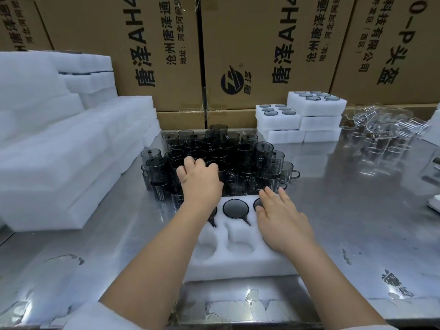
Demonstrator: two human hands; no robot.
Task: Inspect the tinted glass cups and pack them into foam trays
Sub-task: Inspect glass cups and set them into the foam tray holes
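Steel table holds smoky cups, dimpled foam tray.

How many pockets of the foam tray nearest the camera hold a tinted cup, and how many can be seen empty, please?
Pockets holding a tinted cup: 3
Empty pockets in view: 2
Total: 5 pockets in view; the right hand may hide a sixth.

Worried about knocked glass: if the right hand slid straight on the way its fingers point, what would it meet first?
Probably the front tinted cups just past the foam tray that the right hand lies flat on; depth is unclear.
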